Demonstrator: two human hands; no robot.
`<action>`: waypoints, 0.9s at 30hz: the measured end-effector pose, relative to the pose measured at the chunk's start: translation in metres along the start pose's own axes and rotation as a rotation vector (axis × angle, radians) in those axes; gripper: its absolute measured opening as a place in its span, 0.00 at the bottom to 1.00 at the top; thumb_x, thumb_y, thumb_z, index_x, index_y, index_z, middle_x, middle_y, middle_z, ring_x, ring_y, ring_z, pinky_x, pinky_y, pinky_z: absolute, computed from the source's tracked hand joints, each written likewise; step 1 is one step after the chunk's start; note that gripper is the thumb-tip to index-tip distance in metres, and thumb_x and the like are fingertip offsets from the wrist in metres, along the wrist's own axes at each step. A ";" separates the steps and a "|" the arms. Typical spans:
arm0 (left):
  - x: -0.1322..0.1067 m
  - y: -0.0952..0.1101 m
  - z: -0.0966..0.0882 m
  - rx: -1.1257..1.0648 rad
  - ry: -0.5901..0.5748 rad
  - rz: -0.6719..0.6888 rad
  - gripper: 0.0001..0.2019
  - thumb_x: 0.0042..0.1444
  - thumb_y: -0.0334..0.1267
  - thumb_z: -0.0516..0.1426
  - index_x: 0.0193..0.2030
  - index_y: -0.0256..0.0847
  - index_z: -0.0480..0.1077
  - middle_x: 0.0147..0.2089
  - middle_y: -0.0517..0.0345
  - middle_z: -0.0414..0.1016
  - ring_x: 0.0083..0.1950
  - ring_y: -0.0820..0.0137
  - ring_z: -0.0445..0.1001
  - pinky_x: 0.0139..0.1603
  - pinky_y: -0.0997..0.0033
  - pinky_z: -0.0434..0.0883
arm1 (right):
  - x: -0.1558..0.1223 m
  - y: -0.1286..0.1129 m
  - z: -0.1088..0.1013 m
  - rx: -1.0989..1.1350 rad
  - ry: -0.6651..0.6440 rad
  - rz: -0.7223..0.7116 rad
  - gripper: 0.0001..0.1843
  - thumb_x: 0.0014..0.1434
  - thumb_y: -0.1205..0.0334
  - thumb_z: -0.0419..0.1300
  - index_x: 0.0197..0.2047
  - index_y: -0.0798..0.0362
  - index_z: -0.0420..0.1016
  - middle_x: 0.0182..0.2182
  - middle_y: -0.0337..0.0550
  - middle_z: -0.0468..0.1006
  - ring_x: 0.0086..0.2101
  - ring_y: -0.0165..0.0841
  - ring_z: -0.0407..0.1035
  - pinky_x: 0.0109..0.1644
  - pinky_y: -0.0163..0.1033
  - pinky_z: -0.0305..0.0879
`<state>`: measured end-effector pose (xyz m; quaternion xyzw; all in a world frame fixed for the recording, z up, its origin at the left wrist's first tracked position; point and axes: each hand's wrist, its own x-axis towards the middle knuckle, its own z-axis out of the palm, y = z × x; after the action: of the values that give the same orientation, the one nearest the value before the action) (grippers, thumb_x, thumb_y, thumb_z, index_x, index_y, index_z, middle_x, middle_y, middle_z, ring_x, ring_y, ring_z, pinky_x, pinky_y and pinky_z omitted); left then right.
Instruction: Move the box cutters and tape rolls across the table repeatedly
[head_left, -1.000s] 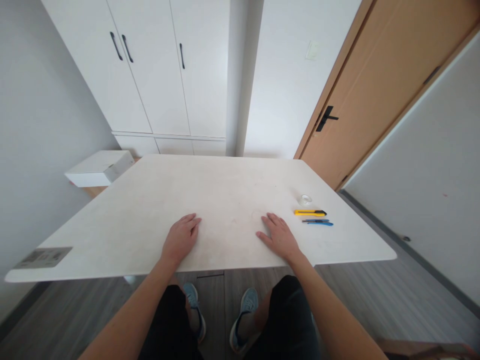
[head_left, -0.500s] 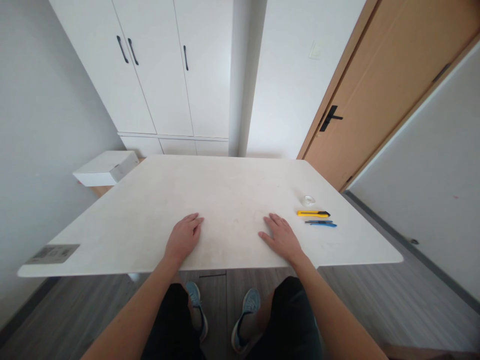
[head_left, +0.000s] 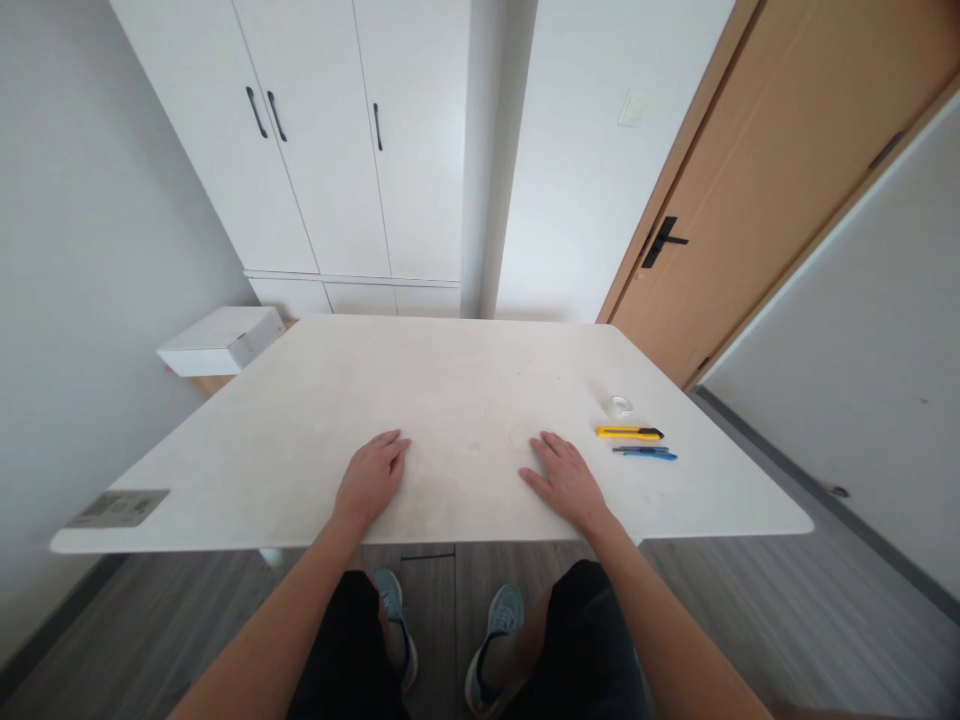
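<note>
My left hand (head_left: 373,474) lies palm down on the white table (head_left: 450,380), left of centre, its fingers stretched forward and holding nothing. Across from it, my right hand (head_left: 565,481) rests flat on the same tabletop with thumb and fingers apart. Just right of that hand are a yellow utility knife (head_left: 630,433) with a black end and, nearer me, a slim blue tool (head_left: 646,453) with a dark shaft, whose kind I cannot make out. Behind the knife sits a roll of clear tape (head_left: 618,406). Neither hand touches these things.
A grey printed label (head_left: 118,508) is at the table's front left corner. Beyond the left edge stands a white box (head_left: 221,340). White cabinets (head_left: 330,200) line the back, and a wooden door (head_left: 780,150) is at the right. My shoes (head_left: 504,610) show below the front edge.
The whole view has shifted slightly, with things appearing a little lower and further right. Both hands stay in place on the table, and the knife, blue tool and tape have not moved.
</note>
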<state>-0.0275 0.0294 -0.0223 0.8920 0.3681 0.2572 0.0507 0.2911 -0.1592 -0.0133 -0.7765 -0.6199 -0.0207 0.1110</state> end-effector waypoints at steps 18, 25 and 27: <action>0.001 0.007 -0.005 0.019 -0.035 -0.049 0.18 0.65 0.34 0.50 0.54 0.39 0.78 0.60 0.47 0.77 0.61 0.61 0.74 0.67 0.57 0.67 | 0.005 0.003 0.004 0.024 -0.018 0.009 0.36 0.67 0.42 0.51 0.68 0.59 0.66 0.68 0.59 0.62 0.68 0.47 0.55 0.71 0.53 0.47; 0.001 0.004 -0.004 0.024 -0.036 -0.031 0.19 0.65 0.36 0.48 0.54 0.38 0.78 0.59 0.47 0.77 0.61 0.61 0.74 0.67 0.58 0.67 | 0.002 -0.001 -0.005 0.029 -0.036 0.011 0.35 0.68 0.43 0.51 0.68 0.58 0.66 0.69 0.59 0.60 0.69 0.46 0.53 0.72 0.52 0.45; 0.001 0.002 -0.003 0.018 -0.027 -0.021 0.20 0.65 0.37 0.48 0.53 0.39 0.78 0.59 0.47 0.77 0.61 0.61 0.74 0.67 0.56 0.68 | 0.001 -0.004 -0.006 0.033 -0.034 0.013 0.34 0.68 0.44 0.51 0.68 0.58 0.65 0.70 0.59 0.60 0.69 0.46 0.53 0.71 0.52 0.46</action>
<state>-0.0270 0.0281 -0.0182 0.8920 0.3788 0.2415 0.0505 0.2883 -0.1585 -0.0071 -0.7788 -0.6169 0.0035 0.1135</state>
